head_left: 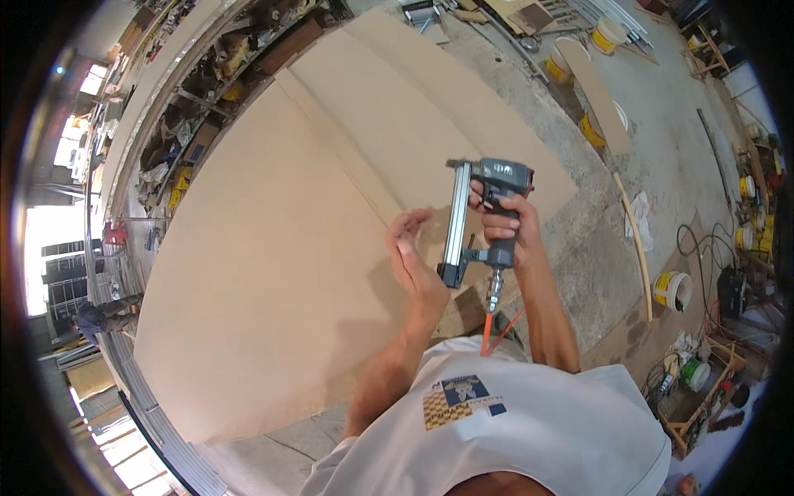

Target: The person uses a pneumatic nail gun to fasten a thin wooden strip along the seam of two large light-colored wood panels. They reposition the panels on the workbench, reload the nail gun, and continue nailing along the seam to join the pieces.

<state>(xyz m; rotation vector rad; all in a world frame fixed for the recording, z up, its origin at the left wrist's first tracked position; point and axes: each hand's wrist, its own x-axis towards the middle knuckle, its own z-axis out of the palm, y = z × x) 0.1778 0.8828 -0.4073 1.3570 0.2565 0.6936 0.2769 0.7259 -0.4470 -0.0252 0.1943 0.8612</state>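
My right hand (510, 223) is wrapped round the grip of a dark pneumatic staple gun (504, 174) with a long silver magazine. Its nose points to the left, over a large light-brown board. From the base of the grip, a metal coupling (495, 289) leads into an orange air hose (486, 332) that runs down past my shirt. My left hand (412, 252) hovers just left of the magazine, fingers lightly curved and nothing visible in them. Beneath both hands lie the wide flat boards (265, 273), with long straight seams or overlapping edges between them.
Cluttered shelving (203, 112) runs along the far left side. White-and-yellow buckets (608, 35) stand on the concrete floor at the far right, and a narrow board (597, 99) leans across others. Nearer right are another bucket (673, 291), a long wooden strip (635, 240) and dark cables (703, 240).
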